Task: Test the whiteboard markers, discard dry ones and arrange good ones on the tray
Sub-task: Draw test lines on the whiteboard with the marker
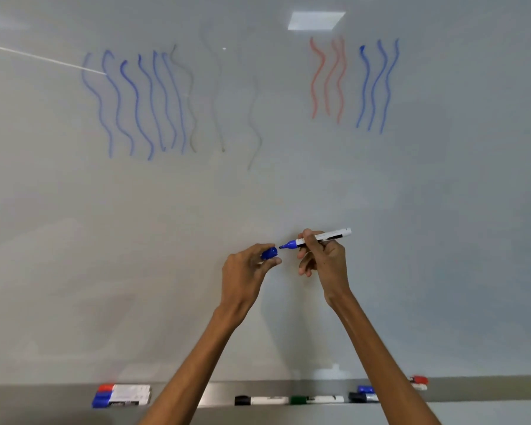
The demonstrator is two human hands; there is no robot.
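My right hand (324, 259) grips an uncapped blue whiteboard marker (334, 235), its blue tip pointing left. My left hand (247, 271) pinches the blue cap (269, 253) just left of the tip, a small gap between cap and tip. Both hands are in front of the whiteboard (166, 240). Along the bottom runs the grey tray (218, 392). On it lie a red and blue group of markers (121, 395) at the left, a black marker (259, 400), a green marker (316, 399), and a blue and black pair (364, 393) partly hidden by my right forearm.
The board carries wavy test strokes: blue ones (135, 102) at the upper left, faint grey ones (218, 96) in the middle, red ones (327, 78) and blue ones (377, 84) at the upper right. A red marker (419, 381) lies at the tray's right.
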